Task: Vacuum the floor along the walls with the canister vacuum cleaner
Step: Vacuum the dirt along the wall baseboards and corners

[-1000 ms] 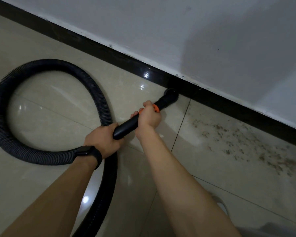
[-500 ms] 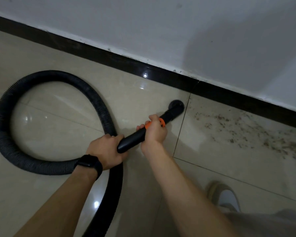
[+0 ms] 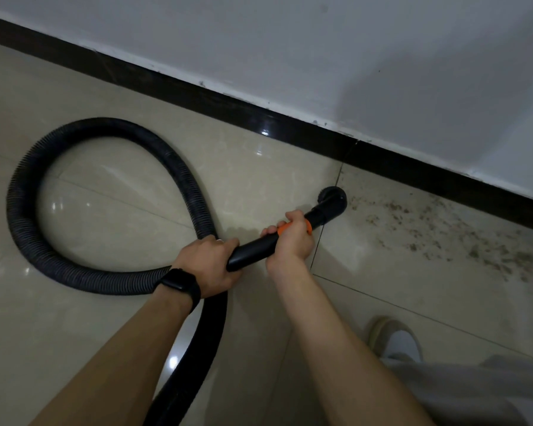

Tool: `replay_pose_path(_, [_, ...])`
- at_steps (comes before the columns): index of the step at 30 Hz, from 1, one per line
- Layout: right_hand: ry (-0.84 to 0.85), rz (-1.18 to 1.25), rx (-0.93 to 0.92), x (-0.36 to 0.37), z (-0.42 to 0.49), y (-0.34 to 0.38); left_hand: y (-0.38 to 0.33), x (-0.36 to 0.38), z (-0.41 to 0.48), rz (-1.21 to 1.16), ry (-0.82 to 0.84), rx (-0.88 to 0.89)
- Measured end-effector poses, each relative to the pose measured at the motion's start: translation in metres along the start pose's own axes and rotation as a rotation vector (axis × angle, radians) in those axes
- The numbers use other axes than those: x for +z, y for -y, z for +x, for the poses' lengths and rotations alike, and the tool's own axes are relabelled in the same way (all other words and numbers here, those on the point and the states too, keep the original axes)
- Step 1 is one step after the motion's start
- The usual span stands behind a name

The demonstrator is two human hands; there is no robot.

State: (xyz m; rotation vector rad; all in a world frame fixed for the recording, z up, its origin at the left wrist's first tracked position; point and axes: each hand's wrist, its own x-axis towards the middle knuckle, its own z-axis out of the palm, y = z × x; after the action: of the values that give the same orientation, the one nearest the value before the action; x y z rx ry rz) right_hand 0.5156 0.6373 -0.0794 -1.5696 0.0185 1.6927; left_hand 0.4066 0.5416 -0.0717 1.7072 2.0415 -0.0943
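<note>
A black vacuum wand (image 3: 253, 249) with an orange ring (image 3: 309, 226) ends in a round black nozzle (image 3: 333, 198) set on the beige floor tile, a short way off the black skirting (image 3: 290, 130). My right hand (image 3: 293, 238) grips the wand at the orange ring. My left hand (image 3: 208, 265), with a black watch on the wrist, grips the wand's rear end where the ribbed black hose (image 3: 28, 235) joins. The hose makes a big loop on the floor to the left and runs down out of frame. Brown dirt (image 3: 437, 232) lies scattered right of the nozzle.
A white wall (image 3: 320, 56) rises above the skirting across the top. My shoe (image 3: 394, 339) and a grey trouser leg (image 3: 480, 392) are at the bottom right. The canister itself is out of view.
The nozzle has drawn back from the skirting onto the open tile and shifted right to the tile joint, at the edge of the dirt. Both hands kept their grip. My shoe came into view.
</note>
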Motion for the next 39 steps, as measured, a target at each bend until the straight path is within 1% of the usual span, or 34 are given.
replay_pose_path(7, [0.027, 0.001, 0.006, 0.002, 0.011, 0.014, -0.011, -0.001, 0.016, -0.011, 0.005, -0.023])
replay_pose_path(23, [0.064, 0.010, 0.000, 0.016, 0.034, 0.043, -0.028, -0.004, 0.048, 0.003, -0.061, -0.021])
replay_pose_path(28, [0.087, -0.002, 0.006, 0.017, 0.040, 0.048, -0.030, -0.002, 0.055, 0.006, -0.057, -0.030])
replay_pose_path(35, [0.100, -0.048, 0.021, 0.031, 0.042, 0.039, -0.019, -0.002, 0.053, -0.106, -0.069, -0.088])
replay_pose_path(39, [0.111, -0.124, 0.020, 0.048, 0.037, 0.023, -0.002, 0.001, 0.044, -0.222, -0.054, -0.206])
